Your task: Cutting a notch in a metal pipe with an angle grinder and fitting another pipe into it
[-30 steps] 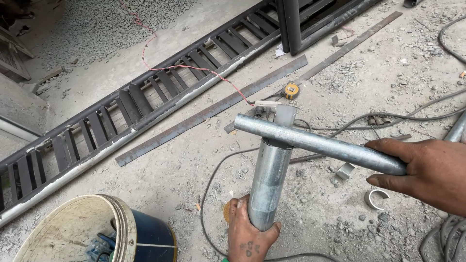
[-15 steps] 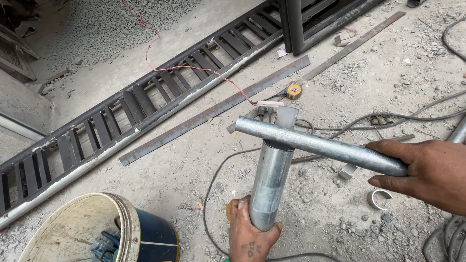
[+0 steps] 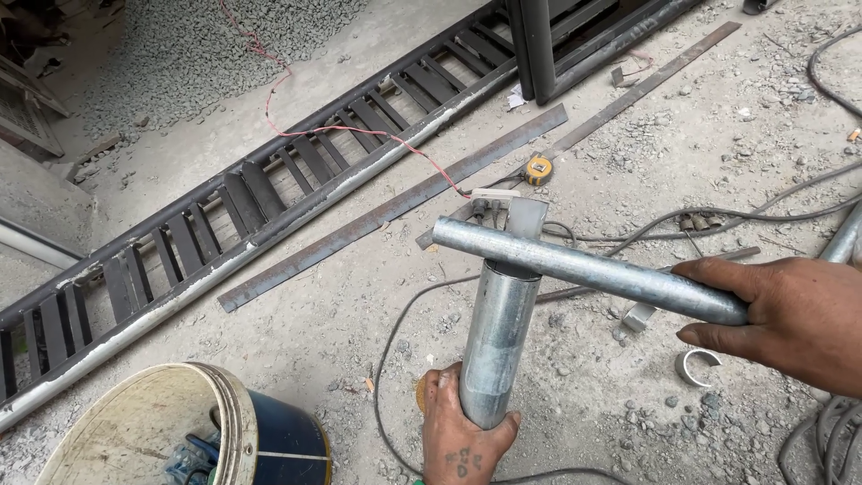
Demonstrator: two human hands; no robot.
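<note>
Two galv. pipes held in a T

Our left hand [image 3: 465, 436] grips the thick pipe [image 3: 498, 339] upright; right hand [image 3: 790, 319] clasps the thin pipe [image 3: 584, 267] laid across its top, btwn both hands.

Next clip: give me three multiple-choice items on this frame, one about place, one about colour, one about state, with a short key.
1. Where does the thin pipe lie?
A. across the top of the thick pipe
B. inside the bucket
C. flat on the ground

2. What colour is the wire that crosses the metal ladder frame?
A. green
B. red
C. white

3. How is the thick pipe held?
A. lying loose
B. gripped at its lower end by the left hand
C. gripped by both hands

Key: 1 A, it rests crosswise on the thick pipe's top, the right hand holding it; 2 B, it shows red; 3 B, the fingers wrap its lower end.
</note>
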